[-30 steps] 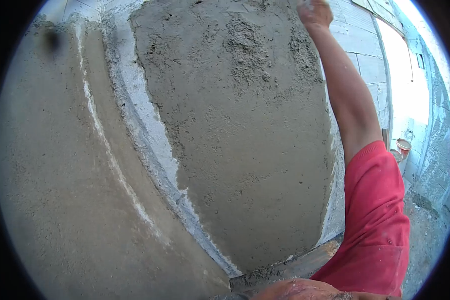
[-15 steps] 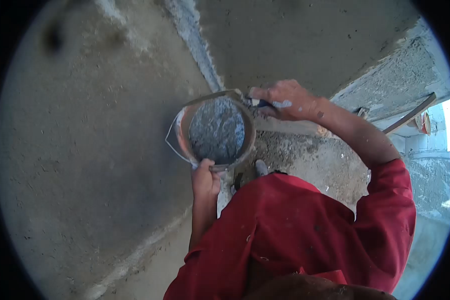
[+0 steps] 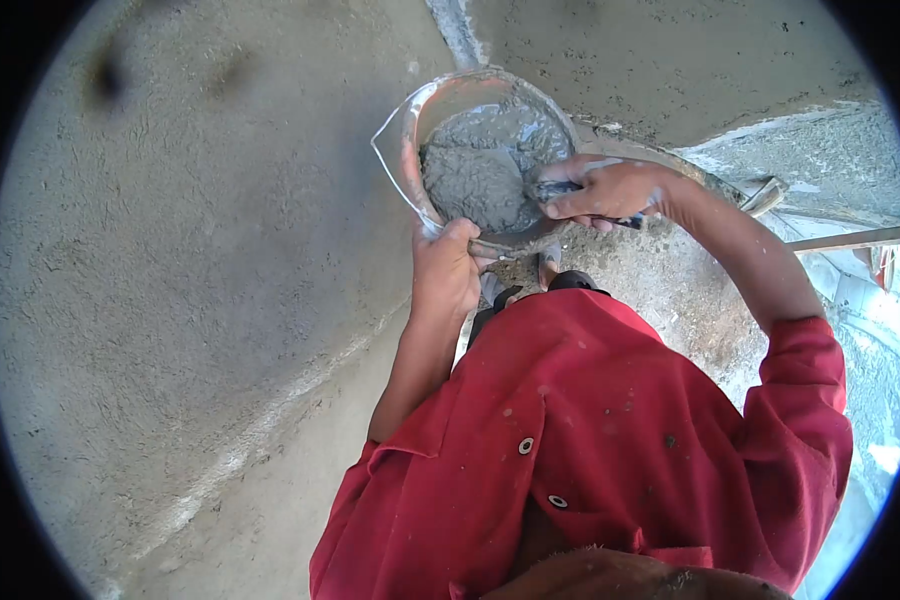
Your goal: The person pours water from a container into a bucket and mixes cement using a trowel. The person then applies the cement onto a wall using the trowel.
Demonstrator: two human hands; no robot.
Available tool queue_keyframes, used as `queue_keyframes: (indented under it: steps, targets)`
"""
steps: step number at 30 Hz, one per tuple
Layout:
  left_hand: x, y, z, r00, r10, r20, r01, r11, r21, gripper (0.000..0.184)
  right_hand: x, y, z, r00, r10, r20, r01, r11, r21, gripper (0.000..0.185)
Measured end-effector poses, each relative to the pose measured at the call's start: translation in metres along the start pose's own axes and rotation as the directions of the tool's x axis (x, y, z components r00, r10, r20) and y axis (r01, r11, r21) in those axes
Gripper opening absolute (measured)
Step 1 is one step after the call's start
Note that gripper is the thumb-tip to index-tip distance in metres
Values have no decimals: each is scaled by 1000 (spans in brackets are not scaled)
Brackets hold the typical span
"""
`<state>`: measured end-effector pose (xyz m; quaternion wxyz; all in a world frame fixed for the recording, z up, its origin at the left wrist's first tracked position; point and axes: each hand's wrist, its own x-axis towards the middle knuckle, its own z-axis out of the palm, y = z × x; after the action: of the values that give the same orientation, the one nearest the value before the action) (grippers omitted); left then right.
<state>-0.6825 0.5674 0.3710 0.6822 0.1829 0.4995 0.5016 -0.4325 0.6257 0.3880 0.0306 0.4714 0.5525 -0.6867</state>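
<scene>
A round bucket (image 3: 409,150) with an orange inner wall holds wet grey mortar (image 3: 475,180). My left hand (image 3: 447,270) is closed on the bucket's near rim, thumb on top. The thin wire bail hangs out at the left side. In my right hand (image 3: 610,190) is a trowel (image 3: 625,221), its dark handle end showing below the fingers. The trowel's blade reaches into the bucket at the mortar's right side and is mostly hidden by mortar and fingers.
A broad grey plastered surface (image 3: 200,250) fills the left, crossed by a pale ridge lower down. Another smooth grey panel (image 3: 660,60) lies at the top. At the right, a wooden strip (image 3: 850,240) juts out near pale blocks. My shoes show below the bucket.
The bucket has come up and right in view, appearing larger. My right hand has moved from beyond the bucket's far right rim to over the mortar, with the trowel inside.
</scene>
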Motion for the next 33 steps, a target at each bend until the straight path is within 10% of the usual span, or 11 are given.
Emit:
queue_keyframes:
  steps: [3, 6, 12, 15, 18, 21, 24, 28, 33]
  targets:
    - [11, -15, -32, 987, -104, -120, 117, 988, 101, 20, -14, 20, 1, 999, -46, 9, 43, 978, 205, 44]
    - [11, -21, -44, 959, -210, -188, 222, 974, 44, 7, 18, 75, 15, 995, -90, 52, 74, 962, 261, 71]
    - [80, -42, -112, 927, -370, -66, 365, 928, -71, 33, -73, 5, 28, 729, -430, -533, 681, 531, 504, 46]
    - [203, -60, -199, 685, -728, -6, 707, 663, 245, 36, -172, -38, 32, 383, -443, -811, 908, 345, 240, 50]
    - [138, -57, -174, 858, -510, -68, 514, 852, 96, 36, -274, -79, 59, -91, -403, -911, 931, 289, -221, 65]
    - [131, -54, -175, 876, -474, -94, 481, 873, 83, 36, -346, -97, 68, -690, -393, -607, 535, 288, -794, 71]
    - [129, -54, -176, 880, -458, -127, 469, 880, 77, 36, -431, -83, 62, -939, -323, -117, -50, 465, -884, 62]
    - [126, -57, -172, 879, -443, -174, 458, 888, 49, 37, -527, -58, 60, -732, -160, 662, -546, 720, -429, 45]
    - [123, -58, -153, 875, -432, -216, 444, 896, 7, 38, -547, -28, 13, -448, -189, 874, -482, 874, -58, 54]
